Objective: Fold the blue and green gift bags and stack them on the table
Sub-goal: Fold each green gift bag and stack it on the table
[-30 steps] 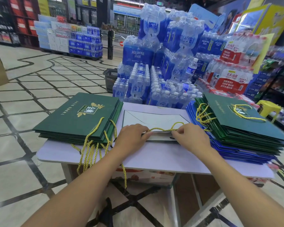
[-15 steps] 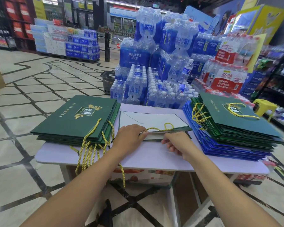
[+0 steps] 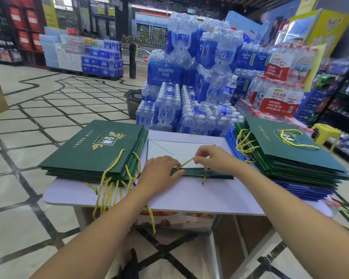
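The bag (image 3: 179, 151) lay flat in the middle of the table (image 3: 189, 196). The left hand (image 3: 159, 172) pressed it down, open and flat. The right hand (image 3: 218, 161) pinched the cord (image 3: 186, 163); it looked best to tuck it in gently.

Bare forearms; left hand (image 3: 159, 174), right hand (image 3: 220, 160) bare.
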